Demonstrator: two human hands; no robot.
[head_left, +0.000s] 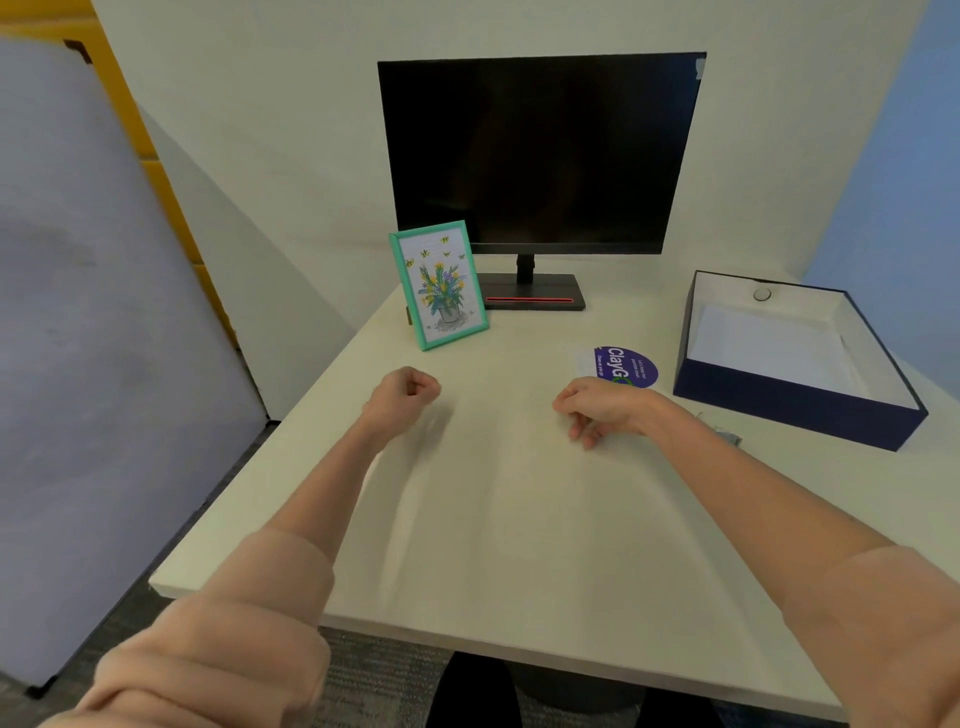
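Both my forearms reach over a pale table (493, 519), sleeves pushed up. My left hand (404, 391) is curled into a fist above the table and holds nothing. It hovers just in front of a teal picture frame (439, 285) with a flower drawing, which stands upright. My right hand (597, 409) hangs over the table with loosely curled fingers and is empty. Right behind it lies a white and purple "ClayGo" packet (621, 364), partly hidden by the hand.
A dark monitor (540, 156) stands at the back on a flat base (535, 293). An open navy box (795, 358) with white lining sits at the right. A small crumpled wrapper (727, 435) lies beside my right wrist. A grey panel (104, 312) leans at left.
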